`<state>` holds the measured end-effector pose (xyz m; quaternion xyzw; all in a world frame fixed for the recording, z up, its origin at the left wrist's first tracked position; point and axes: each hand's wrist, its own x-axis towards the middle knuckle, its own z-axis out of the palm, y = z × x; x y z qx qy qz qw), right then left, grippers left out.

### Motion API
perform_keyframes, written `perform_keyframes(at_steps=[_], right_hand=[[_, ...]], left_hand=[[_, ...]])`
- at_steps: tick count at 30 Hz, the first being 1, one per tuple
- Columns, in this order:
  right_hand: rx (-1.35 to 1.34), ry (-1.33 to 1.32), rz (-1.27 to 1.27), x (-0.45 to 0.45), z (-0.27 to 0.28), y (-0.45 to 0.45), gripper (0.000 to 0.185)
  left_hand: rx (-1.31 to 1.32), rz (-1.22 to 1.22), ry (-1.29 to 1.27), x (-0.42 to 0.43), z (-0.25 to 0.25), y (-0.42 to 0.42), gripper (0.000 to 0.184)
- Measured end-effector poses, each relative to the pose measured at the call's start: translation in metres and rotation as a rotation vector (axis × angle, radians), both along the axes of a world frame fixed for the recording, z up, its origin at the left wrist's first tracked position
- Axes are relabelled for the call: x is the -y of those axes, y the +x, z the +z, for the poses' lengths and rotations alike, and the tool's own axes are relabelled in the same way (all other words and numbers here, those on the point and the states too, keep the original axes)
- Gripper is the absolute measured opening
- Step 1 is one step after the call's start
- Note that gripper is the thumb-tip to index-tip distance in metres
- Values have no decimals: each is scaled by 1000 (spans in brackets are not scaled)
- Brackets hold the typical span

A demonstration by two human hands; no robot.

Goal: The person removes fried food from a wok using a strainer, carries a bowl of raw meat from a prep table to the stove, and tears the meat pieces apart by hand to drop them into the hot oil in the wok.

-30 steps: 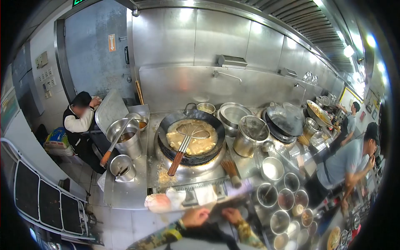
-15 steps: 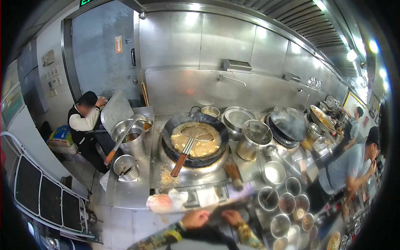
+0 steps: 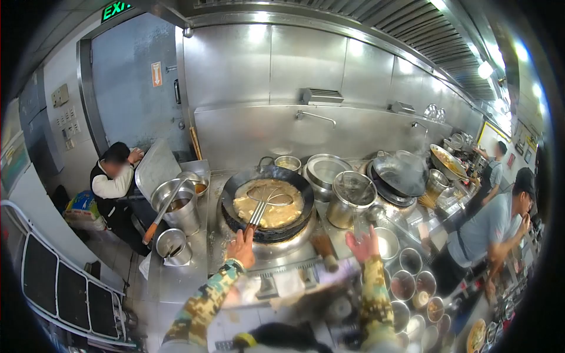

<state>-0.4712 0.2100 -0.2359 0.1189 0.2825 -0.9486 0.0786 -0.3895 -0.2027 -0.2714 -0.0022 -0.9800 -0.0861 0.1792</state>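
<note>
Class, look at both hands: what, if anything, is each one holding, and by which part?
The left hand appears to hold the wire strainer by its wooden handle; the right hand is open and holds nothing.

The left hand gripped the strainer lying over the wok. The right hand, fingers spread, hung right of the brush. A person leaned at left.

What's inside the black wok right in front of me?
A pale, frothy mixture, with a wire strainer over it. The bottom of the wok is covered and can't be seen.
</note>
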Motion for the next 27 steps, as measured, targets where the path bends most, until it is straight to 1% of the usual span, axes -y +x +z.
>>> perform_keyframes(at_steps=[1,2,4,5,6,7,8,9,10,11,12,13,15,17,19,21,23,24,26,27], right_hand=[[7,0,-8,2,11,-9,57],[27,22,13,-1,13,-18,48],[68,67,56,-9,13,-38,30],[8,126,95,-15,1,-54,27],[-46,187,135,-24,-20,-73,25],[-92,247,177,-27,-29,-74,23],[19,269,235,-31,-30,-84,27],[0,342,149,-19,-15,-77,31],[-15,414,64,5,10,-51,35],[-26,488,-17,25,26,-28,40],[-57,586,-4,36,29,-14,57],[-77,607,-23,51,35,4,54],[-104,642,-58,79,43,40,49],[-171,674,38,85,36,55,55],[-243,710,123,90,28,63,60],[-378,818,75,101,3,52,56],[-464,908,-9,118,-36,36,55],[-506,948,-62,127,-49,29,54],[-523,1003,-106,145,-57,26,55],[-454,1142,-80,152,-43,31,55]], left_hand=[[68,21,0,2,-3,-9,77],[157,34,15,1,2,-14,82],[247,48,10,7,-8,-31,82],[298,55,7,8,-13,-37,82],[327,65,-28,6,-7,-39,84],[316,69,2,5,-1,-39,84],[305,75,32,6,9,-42,85],[288,83,62,9,19,-48,85],[221,65,85,16,21,-57,87],[71,39,103,28,9,-71,80],[78,52,185,33,24,-70,74],[89,66,264,38,38,-70,67],[-218,29,350,58,28,-72,49],[-116,26,438,72,53,-61,35],[-185,-2,414,80,73,-45,26],[-217,-22,406,99,71,-49,26],[-123,33,501,107,73,-52,27],[-101,56,535,110,69,-56,24],[-43,117,596,113,64,-62,20],[-14,125,668,112,61,-64,16]])
